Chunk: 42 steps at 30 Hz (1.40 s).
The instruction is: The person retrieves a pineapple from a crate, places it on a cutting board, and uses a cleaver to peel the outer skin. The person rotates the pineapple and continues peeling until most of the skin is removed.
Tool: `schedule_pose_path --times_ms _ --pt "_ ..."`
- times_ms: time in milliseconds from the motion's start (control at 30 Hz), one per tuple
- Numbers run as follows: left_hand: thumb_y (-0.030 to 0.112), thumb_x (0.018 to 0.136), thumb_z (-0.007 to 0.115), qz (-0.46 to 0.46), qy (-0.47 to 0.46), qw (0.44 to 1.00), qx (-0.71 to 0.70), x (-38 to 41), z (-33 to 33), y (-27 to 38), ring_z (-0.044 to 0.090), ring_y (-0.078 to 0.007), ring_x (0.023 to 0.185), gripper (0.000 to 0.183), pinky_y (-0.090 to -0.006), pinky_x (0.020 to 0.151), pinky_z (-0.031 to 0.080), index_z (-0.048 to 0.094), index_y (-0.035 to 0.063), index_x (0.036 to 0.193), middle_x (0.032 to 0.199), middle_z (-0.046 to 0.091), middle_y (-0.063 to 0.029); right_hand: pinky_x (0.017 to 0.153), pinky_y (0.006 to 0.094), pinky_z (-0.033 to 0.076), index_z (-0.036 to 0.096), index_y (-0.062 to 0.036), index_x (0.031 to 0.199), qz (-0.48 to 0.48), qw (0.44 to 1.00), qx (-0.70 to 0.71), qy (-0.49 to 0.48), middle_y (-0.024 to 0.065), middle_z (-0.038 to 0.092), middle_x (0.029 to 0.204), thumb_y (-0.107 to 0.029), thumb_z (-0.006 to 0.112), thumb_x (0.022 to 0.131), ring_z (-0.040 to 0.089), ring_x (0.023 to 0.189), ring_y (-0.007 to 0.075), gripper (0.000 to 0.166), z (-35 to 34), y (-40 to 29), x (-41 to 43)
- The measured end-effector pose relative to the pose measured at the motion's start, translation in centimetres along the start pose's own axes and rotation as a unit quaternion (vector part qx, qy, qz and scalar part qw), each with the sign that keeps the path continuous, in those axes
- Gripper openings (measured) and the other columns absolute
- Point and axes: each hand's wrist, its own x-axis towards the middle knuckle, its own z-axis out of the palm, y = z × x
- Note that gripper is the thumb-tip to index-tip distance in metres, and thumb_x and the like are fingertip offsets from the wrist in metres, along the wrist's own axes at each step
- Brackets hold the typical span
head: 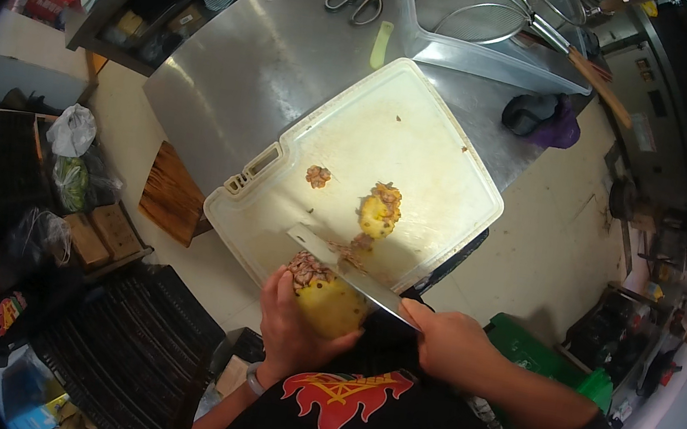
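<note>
My left hand (291,332) grips a partly peeled pineapple (330,308) at the near edge of a white plastic cutting board (343,122). Brown rind still covers the pineapple's far left part, and yellow flesh with dark eyes shows on the rest. In my right hand (451,341) is a wide-bladed kitchen knife (366,283). Its blade slants up and left across the far side of the fruit; whether it touches is unclear. Beyond the blade lie a yellow slice of peel (381,210) and a smaller brown rind piece (318,177). The knife handle is mostly covered by my fingers.
The board rests on a stainless steel table (239,68). Kitchen scissors (357,2), a pale green strip (380,45) and a clear plastic bin (497,61) with wire strainers (477,9) stand beyond it. A green bin (503,342) is at my right, a black slatted rack (129,336) at my left.
</note>
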Motion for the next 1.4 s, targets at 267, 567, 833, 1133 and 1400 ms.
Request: schedule_pose_path --times_ms 267,567,833,1133,1400 --pt "0.039 0.048 0.087 -0.018 -0.004 1.0 -0.007 0.1 -0.1 0.2 0.045 -0.0436 0.11 0.111 -0.0478 0.089 0.043 0.025 -0.0016 0.131 0.122 0.038 -0.0278 0.071 0.049 0.047 0.055 -0.004 0.096 -0.092 0.995 0.013 0.048 0.022 0.062 0.081 -0.004 0.045 0.079 0.06 0.083 0.0412 0.02 -0.7 -1.0 5.2" --pt "0.04 0.047 0.088 -0.005 -0.007 1.0 0.004 0.3 -0.1 0.2 0.045 -0.0426 0.11 0.113 -0.0468 0.089 0.043 0.025 -0.0026 0.131 0.123 0.037 -0.0275 0.074 0.0464 0.048 0.062 -0.0032 0.098 -0.104 0.993 0.044 0.046 0.0236 0.063 0.089 -0.003 0.045 0.079 0.061 0.087 0.0392 0.026 -0.1 0.1 8.4" --pt "0.042 0.048 0.088 -0.012 -0.003 1.0 -0.006 0.1 0.1 0.4 0.043 -0.0438 0.111 0.113 -0.0482 0.09 0.042 0.026 -0.0034 0.13 0.123 0.037 -0.0274 0.064 0.0476 0.048 0.056 -0.0049 0.111 -0.131 0.973 0.124 0.146 0.0196 0.064 0.085 -0.008 0.047 0.083 0.061 0.074 0.0393 0.03 2.4 1.8 6.6" --pt "0.038 0.048 0.087 0.019 0.006 0.996 -0.088 0.1 1.4 -0.4 0.044 -0.0389 0.105 0.1 -0.0496 0.089 0.037 0.036 0.0021 0.126 0.118 0.044 -0.0217 0.049 0.0367 0.047 0.044 -0.0024 0.127 -0.166 0.974 0.016 0.154 0.0105 0.055 0.065 -0.012 0.055 0.083 0.06 0.059 0.0273 0.047 3.3 1.3 -1.3" --pt "0.042 0.051 0.086 0.013 0.004 1.0 -0.025 -0.2 0.9 0.0 0.041 -0.0387 0.11 0.105 -0.0483 0.091 0.037 0.031 -0.0007 0.13 0.12 0.04 -0.0217 0.055 0.0469 0.046 0.046 -0.0021 0.121 -0.162 0.962 0.06 0.209 0.0145 0.058 0.069 -0.005 0.053 0.077 0.059 0.06 0.0358 0.045 4.7 0.1 1.5"
